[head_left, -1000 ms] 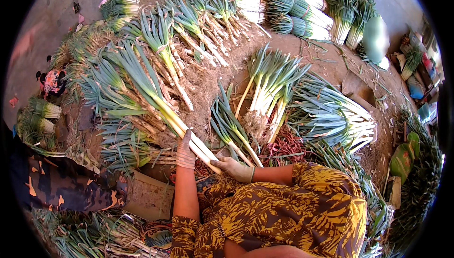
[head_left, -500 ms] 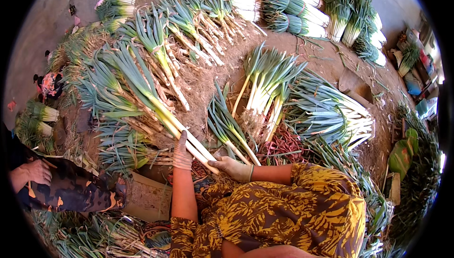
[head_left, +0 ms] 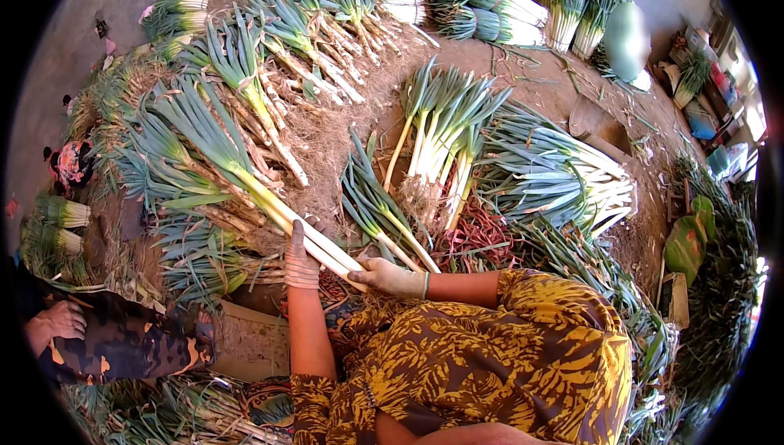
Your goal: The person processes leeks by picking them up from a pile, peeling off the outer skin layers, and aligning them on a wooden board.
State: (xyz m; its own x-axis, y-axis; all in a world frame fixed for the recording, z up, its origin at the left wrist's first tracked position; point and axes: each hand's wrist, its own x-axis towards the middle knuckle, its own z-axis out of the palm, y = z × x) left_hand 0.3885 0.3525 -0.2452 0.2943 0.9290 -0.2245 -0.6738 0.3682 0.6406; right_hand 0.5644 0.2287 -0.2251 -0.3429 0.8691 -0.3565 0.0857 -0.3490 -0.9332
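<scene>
Large green onions [head_left: 269, 200] slant across the space before the person's lap, leaves pointing away to the upper left. The left hand [head_left: 300, 260] curls its fingers around the pale shanks; the right hand [head_left: 394, 278] has its fingers closed near the root end. This spaced hold probably steadies their length. Their shanks are smooth white, turning yellow-green, then blue-green at the leaves. Brown-sheathed stalks [head_left: 279, 145] lie beyond; dark red cords [head_left: 478, 237] sit to the right, probably for easy reach.

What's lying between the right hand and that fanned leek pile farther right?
In the head view: loose leek stems near the right hand, then a tangle of red strips.
</scene>
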